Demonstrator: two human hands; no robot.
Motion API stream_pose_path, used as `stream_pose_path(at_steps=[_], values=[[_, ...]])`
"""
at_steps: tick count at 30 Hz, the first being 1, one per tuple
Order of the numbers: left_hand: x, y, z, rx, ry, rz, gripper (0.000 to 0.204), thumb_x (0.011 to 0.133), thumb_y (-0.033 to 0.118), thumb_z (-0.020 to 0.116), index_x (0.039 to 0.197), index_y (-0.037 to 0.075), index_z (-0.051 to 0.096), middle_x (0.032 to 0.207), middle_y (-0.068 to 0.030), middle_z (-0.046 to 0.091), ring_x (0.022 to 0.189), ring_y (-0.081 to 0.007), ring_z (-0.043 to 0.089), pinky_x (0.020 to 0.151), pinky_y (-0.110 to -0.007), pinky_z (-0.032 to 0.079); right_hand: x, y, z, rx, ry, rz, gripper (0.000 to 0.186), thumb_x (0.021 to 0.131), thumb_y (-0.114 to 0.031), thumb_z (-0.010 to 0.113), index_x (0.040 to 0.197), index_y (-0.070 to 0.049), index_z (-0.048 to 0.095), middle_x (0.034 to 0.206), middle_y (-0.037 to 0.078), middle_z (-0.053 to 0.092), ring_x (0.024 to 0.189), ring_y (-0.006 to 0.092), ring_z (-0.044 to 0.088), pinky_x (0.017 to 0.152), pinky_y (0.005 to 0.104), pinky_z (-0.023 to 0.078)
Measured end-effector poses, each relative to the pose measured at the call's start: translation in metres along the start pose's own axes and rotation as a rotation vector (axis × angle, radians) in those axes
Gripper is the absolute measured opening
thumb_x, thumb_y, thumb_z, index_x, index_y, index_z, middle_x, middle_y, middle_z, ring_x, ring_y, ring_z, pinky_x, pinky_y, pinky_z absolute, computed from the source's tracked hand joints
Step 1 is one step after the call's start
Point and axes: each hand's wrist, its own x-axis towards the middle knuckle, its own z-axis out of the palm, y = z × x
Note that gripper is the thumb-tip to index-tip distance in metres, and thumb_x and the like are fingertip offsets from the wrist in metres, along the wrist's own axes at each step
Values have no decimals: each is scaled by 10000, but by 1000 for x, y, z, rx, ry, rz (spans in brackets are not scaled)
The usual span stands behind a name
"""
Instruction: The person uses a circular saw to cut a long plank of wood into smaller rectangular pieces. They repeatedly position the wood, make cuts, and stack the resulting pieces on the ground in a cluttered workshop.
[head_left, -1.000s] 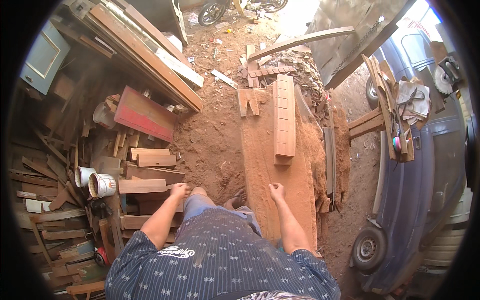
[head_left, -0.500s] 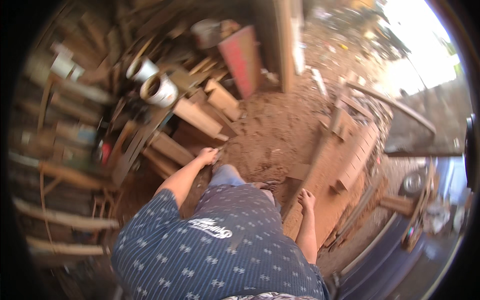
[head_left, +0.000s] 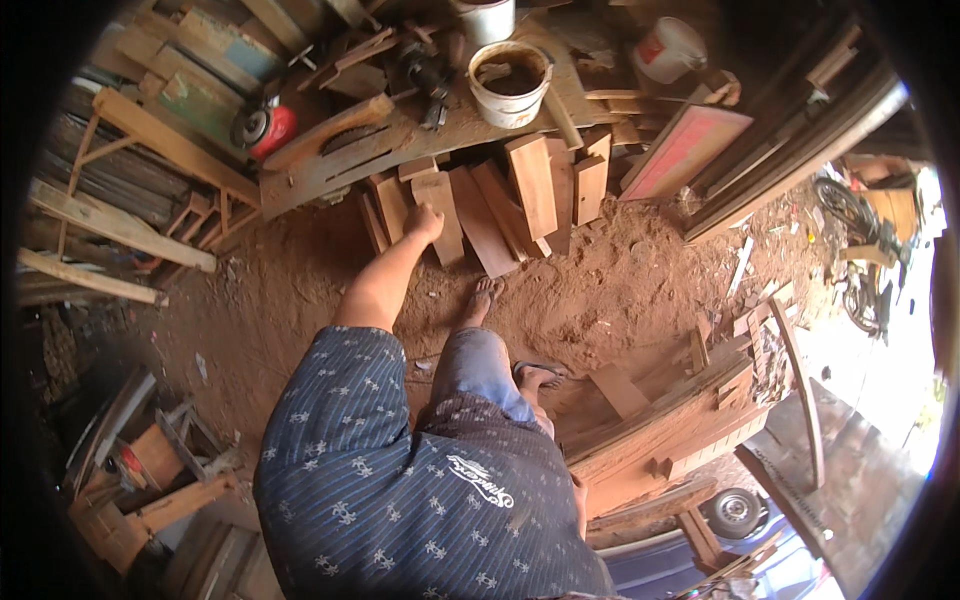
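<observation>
My left arm reaches forward to a row of wooden boards leaning on the low bench. My left hand (head_left: 427,222) is closed, fingers curled, in front of a light brown board (head_left: 436,190); what it holds, if anything, is hidden, and I cannot tell whether it touches the board. Beside it lean a darker plank (head_left: 480,225) and a thicker light board (head_left: 532,185). Only a sliver of my right arm (head_left: 580,505) shows past my shirt; the right hand is hidden by my body.
On the bench (head_left: 300,178) stand a dirty white bucket (head_left: 508,95) and a dark power tool (head_left: 420,70). A red round tool (head_left: 268,128) sits at its left end. A sawdust-covered wooden workbench (head_left: 640,430) stands at my right. My feet are on reddish, sawdust-strewn ground (head_left: 600,285).
My view has swung left, so the leaning boards now lie ahead. My left hand has come up over them. My right hand, seen before above the workbench, has dropped out of sight.
</observation>
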Motion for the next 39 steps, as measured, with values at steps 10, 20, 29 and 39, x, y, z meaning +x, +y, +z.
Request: stream_pose_path(at_steps=[10, 20, 29, 39], values=[[44, -39, 12, 309, 169, 213, 789, 921, 350, 672, 1552, 56, 302, 1632, -144, 272, 1493, -338, 279, 1160, -505, 355, -14, -172, -46, 86, 139, 93, 468, 994, -274, 659, 1332, 34, 561, 1093, 152, 686, 930, 231, 694, 783, 335, 580], [-61, -78, 24, 282, 229, 446, 739, 757, 256, 849, 1362, 64, 470, 1375, -169, 479, 1313, -370, 443, 1088, -480, 427, -9, -222, 10, -39, 34, -96, 439, 1003, -270, 649, 1330, 16, 591, 1082, 117, 709, 929, 211, 702, 798, 333, 565], [-39, -74, 56, 246, -79, 389, 547, 797, 204, 752, 1271, 40, 534, 1237, -189, 635, 1158, -371, 613, 970, -482, 517, 3, -176, -1, -46, -1, -5, 455, 998, -282, 658, 1334, 18, 593, 1079, 119, 712, 935, 211, 704, 792, 333, 567], [-13, -83, 37, 89, 250, 458, 673, 889, 284, 741, 1459, 136, 414, 1430, -181, 502, 1293, -367, 534, 1072, -458, 490, 2, -179, 16, 11, -48, -32, 464, 998, -280, 660, 1328, 38, 584, 1023, 111, 697, 912, 185, 685, 782, 311, 556]])
